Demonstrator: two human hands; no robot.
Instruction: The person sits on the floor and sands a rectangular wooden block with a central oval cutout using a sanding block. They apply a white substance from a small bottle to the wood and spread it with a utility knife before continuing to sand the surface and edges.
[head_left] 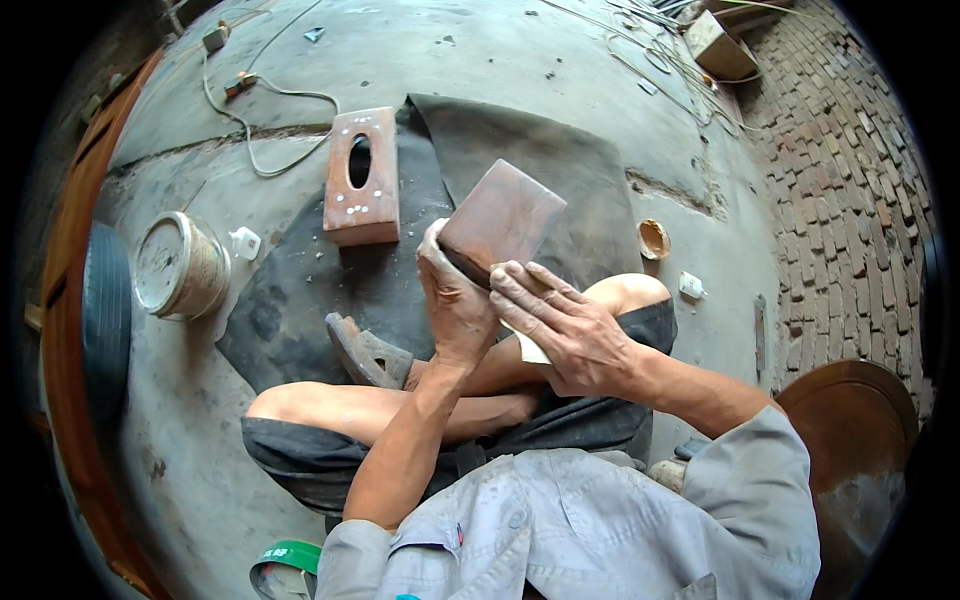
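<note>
My left hand (455,300) is closed round the near left edge of a reddish-brown wooden box (503,215), holding it tilted above my crossed legs. A smooth, plain face of the box is turned up. My right hand (565,330) presses its fingers against the near right edge of the box. Under that palm pokes out a pale sheet (532,349) that looks like sandpaper; most of it is hidden. Both hands are dusty. Beyond them, to the left, a wooden tissue box (380,205) with an oval slot and whitish spots rests on the dark mat (300,290).
A lidded bucket (185,265) and small white bottle (245,243) stand at left, near a tyre (105,320). At right are a small round container (653,240) and another white bottle (691,285). A cable (250,140) crosses the floor; bricks (840,200) pave the far right.
</note>
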